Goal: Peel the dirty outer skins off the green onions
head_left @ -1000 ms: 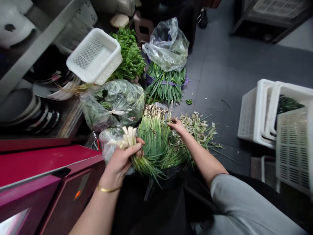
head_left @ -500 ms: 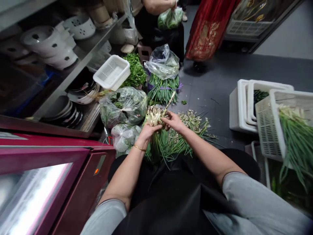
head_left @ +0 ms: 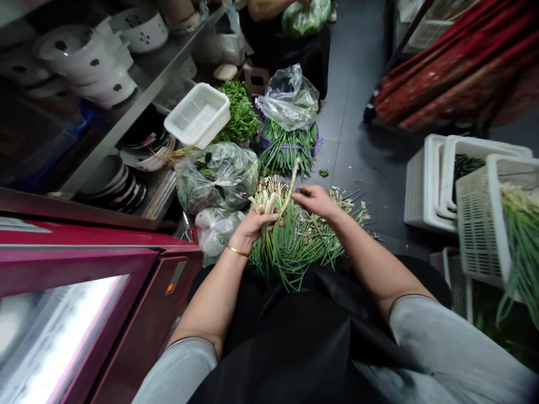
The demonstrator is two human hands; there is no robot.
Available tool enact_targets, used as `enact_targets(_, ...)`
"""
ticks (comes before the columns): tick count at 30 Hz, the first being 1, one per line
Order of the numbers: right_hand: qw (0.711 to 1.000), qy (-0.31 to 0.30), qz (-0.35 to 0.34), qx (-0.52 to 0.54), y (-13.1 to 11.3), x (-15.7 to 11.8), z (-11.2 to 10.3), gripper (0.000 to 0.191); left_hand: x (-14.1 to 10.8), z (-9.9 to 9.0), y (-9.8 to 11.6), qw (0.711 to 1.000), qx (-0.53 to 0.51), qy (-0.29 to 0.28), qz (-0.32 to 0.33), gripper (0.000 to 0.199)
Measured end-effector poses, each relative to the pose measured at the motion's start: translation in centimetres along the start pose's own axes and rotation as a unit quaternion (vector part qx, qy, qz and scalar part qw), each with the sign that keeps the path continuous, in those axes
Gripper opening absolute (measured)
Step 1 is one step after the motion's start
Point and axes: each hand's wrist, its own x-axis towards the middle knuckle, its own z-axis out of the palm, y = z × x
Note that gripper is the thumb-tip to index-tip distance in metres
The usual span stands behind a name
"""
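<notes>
My left hand [head_left: 255, 225], a bracelet at its wrist, is closed around a bunch of green onions [head_left: 266, 205], white ends up and green leaves hanging down. One longer stalk [head_left: 293, 178] sticks up from that hand, tilted right. Just right of this stalk is my right hand [head_left: 315, 201], its fingers curled together; whatever is between them is too small to make out. Beneath both hands lies a heap of green onions and dry trimmings [head_left: 314, 235].
Left are bagged greens [head_left: 219, 177], a white basket [head_left: 197, 115] and a dish shelf [head_left: 109, 134]. Leafy greens under plastic [head_left: 288, 146] lie ahead, near a seated person [head_left: 286, 56]. A red garment [head_left: 455, 73] is at upper right, above white baskets [head_left: 478, 224] with green onions.
My right hand has moved right, away from the upright stalk and my left hand. The red garment has shifted right. The view has turned slightly.
</notes>
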Motion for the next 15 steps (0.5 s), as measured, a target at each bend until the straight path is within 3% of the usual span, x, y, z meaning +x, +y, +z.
enact_targets(3,0.978,0.040,0.060,0.196,-1.6,0.6,-3.9,0.037,-0.4,-0.5,0.4,0.998,0.037,-0.037,-0.025,0.043)
enact_targets(5,0.957,0.085,0.046,0.273,-2.6,0.9,-6.4,0.042,-0.6,-0.5,0.5,0.996,0.065,-0.051,-0.032,0.041)
enact_targets(11,0.927,0.181,-0.039,0.325,-4.2,0.7,-11.4,0.038,-0.2,-0.2,0.4,0.992,0.111,-0.055,-0.016,0.040)
enact_targets(15,0.875,0.252,-0.171,0.377,-4.0,-0.1,-15.8,0.034,0.1,-0.5,0.1,0.983,0.167,-0.068,-0.020,0.035)
